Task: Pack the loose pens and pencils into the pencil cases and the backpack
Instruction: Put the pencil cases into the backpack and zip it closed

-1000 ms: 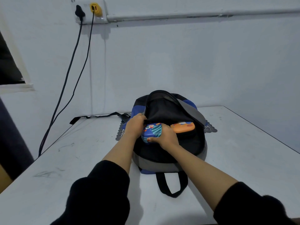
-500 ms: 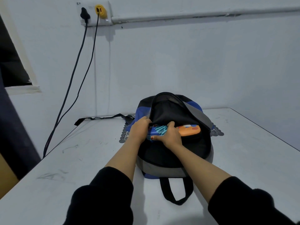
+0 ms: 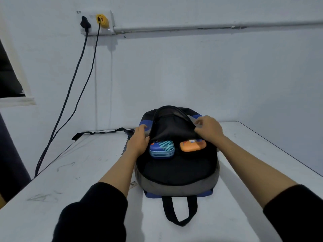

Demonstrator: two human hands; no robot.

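A black, grey and blue backpack lies on the white table with its main compartment open. Inside the opening sit two pencil cases side by side: a blue patterned one on the left and an orange one on the right. My left hand grips the left edge of the opening, next to the blue case. My right hand pinches the raised black flap at its right edge, above the orange case. No loose pens or pencils show.
The white table ends at the wall behind and at an edge on the right. A black strap trails left from the backpack. Two cables hang from a wall socket. The backpack's carry loop points toward me.
My right hand has let go of the blue case, which now lies inside the backpack, and has moved up right to the flap. The opening is held wider.
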